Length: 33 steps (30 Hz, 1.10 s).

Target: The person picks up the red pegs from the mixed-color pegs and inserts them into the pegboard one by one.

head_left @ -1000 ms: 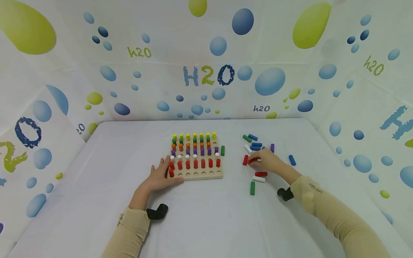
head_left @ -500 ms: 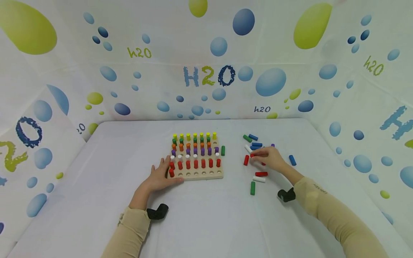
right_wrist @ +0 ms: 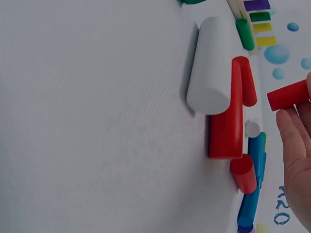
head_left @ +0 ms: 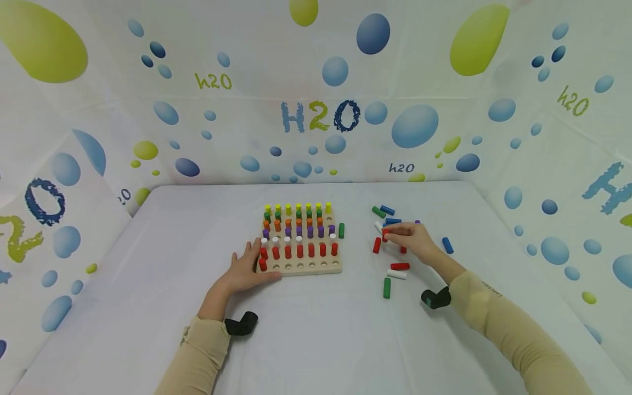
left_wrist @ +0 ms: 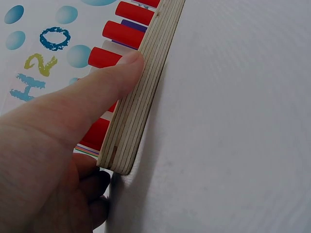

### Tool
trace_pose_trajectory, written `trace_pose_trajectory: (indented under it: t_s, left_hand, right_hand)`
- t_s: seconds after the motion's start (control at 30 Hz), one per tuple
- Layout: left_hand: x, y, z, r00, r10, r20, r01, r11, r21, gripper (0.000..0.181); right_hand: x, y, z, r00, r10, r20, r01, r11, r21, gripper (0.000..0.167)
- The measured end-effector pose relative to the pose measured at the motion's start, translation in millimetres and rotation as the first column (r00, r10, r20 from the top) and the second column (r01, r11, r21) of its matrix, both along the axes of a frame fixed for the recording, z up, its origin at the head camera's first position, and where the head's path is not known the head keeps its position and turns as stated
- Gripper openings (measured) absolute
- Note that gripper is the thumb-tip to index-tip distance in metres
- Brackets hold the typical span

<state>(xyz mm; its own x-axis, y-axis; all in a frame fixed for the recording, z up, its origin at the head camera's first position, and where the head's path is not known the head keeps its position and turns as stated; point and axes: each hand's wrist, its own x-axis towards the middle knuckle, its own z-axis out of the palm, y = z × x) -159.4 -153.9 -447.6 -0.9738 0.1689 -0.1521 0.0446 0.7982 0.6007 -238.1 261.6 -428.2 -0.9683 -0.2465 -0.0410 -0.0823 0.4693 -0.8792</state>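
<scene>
My left hand [head_left: 244, 269] rests at the near left corner of a wooden pegboard [head_left: 321, 268]. Its straight thumb lies on the board's front edge [left_wrist: 138, 97], and the other fingers spread along the left side. Rows of yellow, green, orange, purple, white and red pegs stand in the board. One red peg [head_left: 263, 264] stands in the nearest row, beside several bare holes. Over the loose pegs on the right, my right hand [head_left: 412, 240] pinches a red peg [right_wrist: 289, 95] between thumb and fingers, lifted off the table.
Loose pegs lie around the right hand: a red peg [head_left: 377, 245], another red peg [head_left: 400, 266], a white peg [head_left: 396, 274], a green peg [head_left: 387, 288] and several blue ones, including a blue peg [head_left: 447, 245]. One green peg [head_left: 341, 230] lies against the board's right side.
My right hand has picked up a red peg from the loose pegs, raised it and turned it more upright. The left hand and the board have stayed put.
</scene>
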Motion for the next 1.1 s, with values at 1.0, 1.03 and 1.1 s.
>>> trace_pose_trajectory:
  t_s: [1.0, 1.03, 1.1]
  left_hand:
    - [2.4, 1.6, 0.8, 1.000, 0.009, -0.001, -0.009, 1.000, 0.019, 0.116]
    - [1.9, 1.5, 0.5, 1.000, 0.007, 0.002, -0.007, 1.000, 0.006, 0.115]
    - [1.1, 1.1, 0.8, 1.000, 0.008, 0.005, -0.008, 1.000, -0.003, 0.114]
  right_hand:
    - [3.5, -58, 23.9, 0.989, 0.144, -0.014, -0.145, 0.983, -0.114, 0.035]
    - [3.9, -60, 24.6, 0.989, 0.148, -0.009, -0.148, 0.982, -0.115, 0.034]
    - [4.6, -66, 26.5, 0.989, 0.151, 0.008, -0.149, 0.982, -0.119, 0.034]
